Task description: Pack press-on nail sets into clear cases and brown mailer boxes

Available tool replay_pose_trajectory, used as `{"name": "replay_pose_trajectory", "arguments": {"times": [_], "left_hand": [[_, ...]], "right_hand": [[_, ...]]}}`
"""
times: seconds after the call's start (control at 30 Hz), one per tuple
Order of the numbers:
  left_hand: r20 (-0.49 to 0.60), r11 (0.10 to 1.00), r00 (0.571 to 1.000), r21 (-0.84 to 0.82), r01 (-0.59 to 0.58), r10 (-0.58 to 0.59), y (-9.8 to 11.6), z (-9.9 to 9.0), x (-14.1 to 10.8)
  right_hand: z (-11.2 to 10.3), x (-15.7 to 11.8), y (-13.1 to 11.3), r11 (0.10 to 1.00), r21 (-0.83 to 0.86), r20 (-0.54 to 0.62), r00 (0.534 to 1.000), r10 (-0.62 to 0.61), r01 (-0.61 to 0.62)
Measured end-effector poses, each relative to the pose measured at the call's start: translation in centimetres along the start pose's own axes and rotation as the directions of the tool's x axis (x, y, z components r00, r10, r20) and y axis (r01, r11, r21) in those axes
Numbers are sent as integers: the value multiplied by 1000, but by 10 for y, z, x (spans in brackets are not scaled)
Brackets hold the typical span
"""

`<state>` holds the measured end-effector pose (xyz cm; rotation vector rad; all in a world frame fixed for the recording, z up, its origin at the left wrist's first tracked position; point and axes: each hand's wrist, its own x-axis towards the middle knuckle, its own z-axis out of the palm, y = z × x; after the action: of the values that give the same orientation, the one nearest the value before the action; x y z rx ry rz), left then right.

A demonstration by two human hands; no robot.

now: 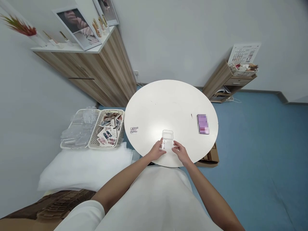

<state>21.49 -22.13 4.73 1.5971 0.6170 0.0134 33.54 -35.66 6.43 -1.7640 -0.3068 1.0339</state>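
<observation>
A small clear plastic box (167,144) stands with its lid raised, near the front edge of the round white table (166,96). My left hand (157,150) grips the box's left side between thumb and fingers. On the right side of the same box, my right hand (180,152) has its fingers and thumb closed. Some tiny pale bits show inside, too small to name. A sheet of small dark-patterned pieces (134,130) lies at the table's left side.
A purple, partly pixelated object (202,124) lies on the table's right. To the left are a basket of printed cards (108,130) and a basket of clear packaging (81,126). A cardboard box (211,157) sits below the table's right edge; a wooden cabinet (113,61) stands behind left.
</observation>
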Motion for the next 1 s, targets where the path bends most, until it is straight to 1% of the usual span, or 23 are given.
{"name": "replay_pose_trajectory", "arguments": {"times": [0.07, 0.13, 0.23, 0.4, 0.6, 0.73, 0.87, 1.0], "left_hand": [[-3, 994, 999, 101, 33, -33, -4, 2, 5], [-15, 983, 997, 167, 75, -74, -9, 4, 10], [-39, 973, 993, 200, 115, -110, -18, 10, 16], [-38, 962, 991, 240, 131, -126, -31, 16, 21], [-25, 964, 987, 212, 161, -159, -35, 19, 24], [-26, 966, 987, 204, 160, -158, -34, 19, 20], [-36, 967, 981, 168, 194, -191, -36, 18, 8], [-88, 963, 964, 83, 256, -249, -38, 21, -3]], "right_hand": [[2, 5, 8, 1000, 1, -10, 1000, 26, -26], [3, 9, 15, 999, -2, -34, 998, 43, -43], [5, 14, 22, 998, -12, -68, 996, 61, -62], [7, 16, 28, 994, -61, -76, 994, 80, -85], [11, 21, 34, 989, -136, -78, 995, 56, -66], [11, 21, 38, 986, -155, -100, 994, 42, -57], [8, 14, 43, 984, -128, -150, 983, 103, -122], [6, 5, 45, 978, -54, -100, 976, 194, -200]]}}
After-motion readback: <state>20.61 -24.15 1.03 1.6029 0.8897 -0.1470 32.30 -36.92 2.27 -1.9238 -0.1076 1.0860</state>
